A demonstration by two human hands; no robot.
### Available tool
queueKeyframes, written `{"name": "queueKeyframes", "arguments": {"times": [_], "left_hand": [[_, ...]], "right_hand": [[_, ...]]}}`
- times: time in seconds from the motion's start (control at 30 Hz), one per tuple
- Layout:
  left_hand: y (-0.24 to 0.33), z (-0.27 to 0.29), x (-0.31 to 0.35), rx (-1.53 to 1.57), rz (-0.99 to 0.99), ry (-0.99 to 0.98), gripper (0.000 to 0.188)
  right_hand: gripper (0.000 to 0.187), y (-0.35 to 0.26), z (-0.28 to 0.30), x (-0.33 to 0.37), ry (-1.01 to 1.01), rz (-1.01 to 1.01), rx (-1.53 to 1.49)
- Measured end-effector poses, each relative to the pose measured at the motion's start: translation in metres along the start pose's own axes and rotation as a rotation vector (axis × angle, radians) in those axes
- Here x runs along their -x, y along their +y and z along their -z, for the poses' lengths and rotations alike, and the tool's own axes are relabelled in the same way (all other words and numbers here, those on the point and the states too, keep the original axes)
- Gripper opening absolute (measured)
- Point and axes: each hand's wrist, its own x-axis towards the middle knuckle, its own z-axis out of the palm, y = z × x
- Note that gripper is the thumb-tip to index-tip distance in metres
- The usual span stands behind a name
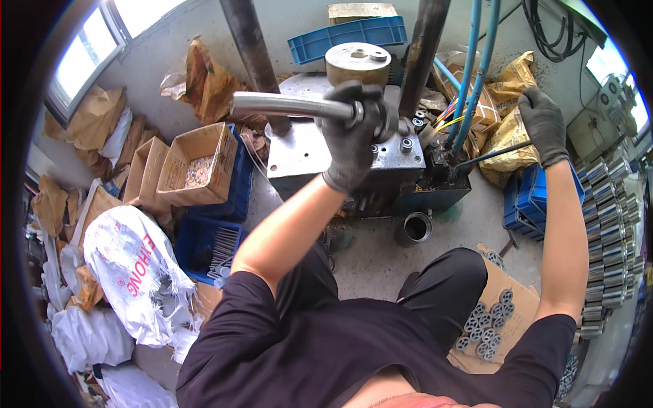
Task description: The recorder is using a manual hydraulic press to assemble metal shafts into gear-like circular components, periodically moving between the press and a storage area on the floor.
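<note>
Upper centre of the frame, my left grip (354, 132) wraps the steel lever (289, 105) — right grip (542, 122) clasps a thin black rod (493, 155). Centre-left, a cardboard box (197, 165) holds small metal bits; a blue crate (207, 246) holds rods.

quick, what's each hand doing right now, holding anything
left hand: closed around the end of the steel shaft over the press
right hand: closed on the thin black lever

Bright window daylight, sharp centre, fisheye-bent dark rim.
</note>
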Motion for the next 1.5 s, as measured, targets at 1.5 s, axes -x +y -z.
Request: {"name": "queueKeyframes", "arguments": {"times": [1.5], "left_hand": [[0.003, 0.084, 0.174, -0.587, 0.612, -1.001, 0.035]], "right_hand": [[0.039, -0.216, -0.163, 0.360, -0.389, -1.231, -1.942]]}}
